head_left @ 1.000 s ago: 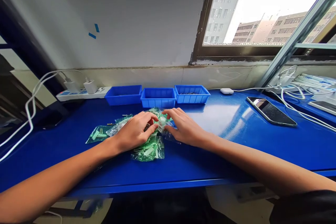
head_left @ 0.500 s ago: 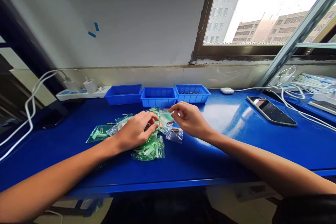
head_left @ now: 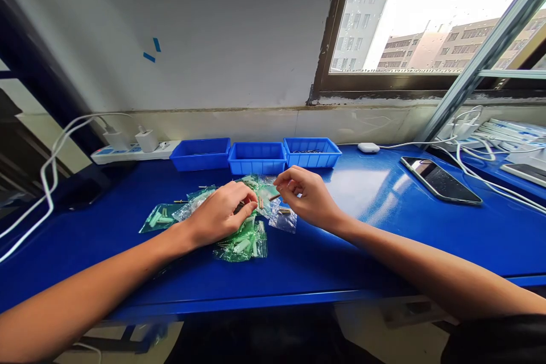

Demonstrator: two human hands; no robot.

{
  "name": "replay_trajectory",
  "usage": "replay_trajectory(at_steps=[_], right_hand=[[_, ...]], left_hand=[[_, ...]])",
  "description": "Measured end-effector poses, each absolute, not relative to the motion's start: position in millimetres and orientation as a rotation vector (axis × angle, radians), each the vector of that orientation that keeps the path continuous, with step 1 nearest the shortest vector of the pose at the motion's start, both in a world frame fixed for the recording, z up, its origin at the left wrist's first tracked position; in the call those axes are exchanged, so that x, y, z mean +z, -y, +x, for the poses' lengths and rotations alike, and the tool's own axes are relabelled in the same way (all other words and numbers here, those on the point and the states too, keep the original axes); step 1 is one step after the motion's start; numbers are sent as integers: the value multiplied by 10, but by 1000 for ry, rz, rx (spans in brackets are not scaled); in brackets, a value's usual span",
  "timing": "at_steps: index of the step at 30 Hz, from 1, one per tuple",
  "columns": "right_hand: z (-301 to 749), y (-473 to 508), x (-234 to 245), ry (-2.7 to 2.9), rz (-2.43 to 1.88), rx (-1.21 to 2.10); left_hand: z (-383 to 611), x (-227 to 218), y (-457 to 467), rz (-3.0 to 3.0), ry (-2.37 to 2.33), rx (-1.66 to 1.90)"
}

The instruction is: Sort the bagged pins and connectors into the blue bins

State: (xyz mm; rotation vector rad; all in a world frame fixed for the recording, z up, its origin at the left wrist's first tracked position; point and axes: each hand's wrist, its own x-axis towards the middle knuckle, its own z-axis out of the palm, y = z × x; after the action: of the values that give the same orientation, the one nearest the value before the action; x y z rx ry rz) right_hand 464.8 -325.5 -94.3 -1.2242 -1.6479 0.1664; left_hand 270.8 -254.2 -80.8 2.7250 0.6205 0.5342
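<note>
My left hand [head_left: 226,207] is curled over the pile of green plastic bags [head_left: 243,242], thumb and fingers drawn together around something dark that I cannot make out. To its right, my right hand [head_left: 306,193] has its fingers closed in a pinch, with a thin metal screw [head_left: 275,197] sticking out toward the left hand. Just below that screw lies a small clear bag [head_left: 284,220] holding brassy metal pieces. A green-tinted bag [head_left: 158,218] with pale plugs lies left of the left hand. Part of the pile is hidden under my left hand.
Behind the pile stand a left blue bin [head_left: 200,154], a middle blue bin [head_left: 257,158] and a right blue bin [head_left: 313,152] with small dark pieces. A phone [head_left: 441,180], an earbud case [head_left: 368,148] and white cables lie rightward. A power strip [head_left: 160,151] sits left.
The screw at my right fingertips has tilted and shifted slightly left. My right fingers have curled a little more, and my left hand has barely moved.
</note>
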Motion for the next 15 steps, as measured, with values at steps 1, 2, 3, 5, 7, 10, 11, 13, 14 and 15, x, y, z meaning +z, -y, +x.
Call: replay_trajectory(at_steps=[1, 2, 3, 5, 7, 10, 11, 13, 14, 15], right_hand=[[4645, 3259, -947, 1653, -1218, 149], [4642, 3262, -953, 1661, -1211, 131], [4640, 3264, -960, 1672, -1202, 112], [4636, 3268, -977, 1705, -1186, 72], [4632, 3271, -992, 1743, -1168, 20], [4626, 3280, -997, 1789, -1132, -63], [4623, 3285, -992, 1800, -1113, -85], [4616, 3299, -978, 1820, -1068, -113], [4612, 3307, -970, 1829, -1043, -117], [4608, 3315, -963, 1840, -1018, -113]], left_hand=[[2710, -804, 2541, 2729, -617, 531], [2712, -800, 2541, 2732, -613, 528], [2714, -798, 2540, 2734, -610, 525], [2716, -795, 2539, 2739, -604, 519], [2717, -795, 2539, 2745, -599, 517], [2718, -795, 2541, 2749, -592, 519], [2718, -795, 2541, 2750, -591, 520], [2718, -793, 2540, 2751, -588, 524], [2718, -793, 2539, 2753, -587, 528], [2717, -793, 2537, 2754, -589, 530]])
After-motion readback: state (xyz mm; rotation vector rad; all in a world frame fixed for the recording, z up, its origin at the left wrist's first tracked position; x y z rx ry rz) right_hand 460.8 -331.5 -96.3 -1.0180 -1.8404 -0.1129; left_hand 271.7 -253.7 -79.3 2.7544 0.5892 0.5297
